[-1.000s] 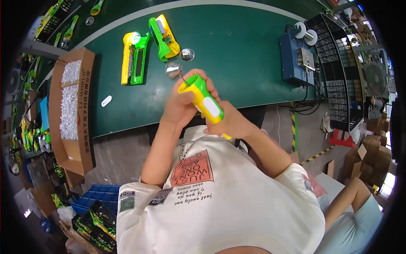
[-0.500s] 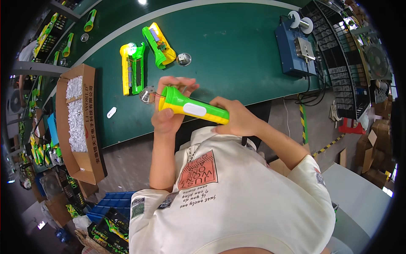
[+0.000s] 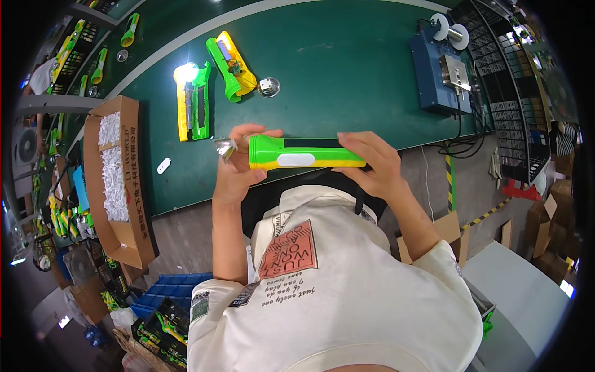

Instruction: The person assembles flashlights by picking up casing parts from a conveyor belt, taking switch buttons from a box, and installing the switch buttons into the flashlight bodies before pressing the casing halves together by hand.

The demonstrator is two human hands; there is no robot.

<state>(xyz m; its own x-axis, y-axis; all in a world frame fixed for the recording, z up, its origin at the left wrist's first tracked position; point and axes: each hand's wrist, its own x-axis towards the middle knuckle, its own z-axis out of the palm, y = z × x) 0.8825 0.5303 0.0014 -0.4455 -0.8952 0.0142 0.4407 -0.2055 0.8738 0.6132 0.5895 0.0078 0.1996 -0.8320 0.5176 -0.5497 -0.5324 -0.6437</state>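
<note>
A green and yellow flashlight [image 3: 304, 159] is held level above the table's front edge. My right hand [image 3: 377, 162] is closed round its tail end, thumb below and fingers above. At the wide head, my left hand [image 3: 234, 177] grips with the thumb in front and fingers behind. A shiny reflector [image 3: 225, 147] sits at the left, by the left palm, apart from the head. On the table lie an opened flashlight with its lamp lit [image 3: 193, 102], a second opened flashlight [image 3: 232, 65] showing its inside parts, and a loose reflector [image 3: 268, 87] beside it.
A cardboard box [image 3: 133, 192] of small white parts stands at the left, near a white oval piece [image 3: 163, 165]. At the right are a blue machine [image 3: 434, 74] with spools, cables and a black wire rack [image 3: 508, 93]. Blue crates [image 3: 167, 291] sit lower left.
The flashlight has moved right and turned from slanted to level, its dark upper strip now showing. My right hand has moved right with the tail. The reflector has shifted closer to the left palm.
</note>
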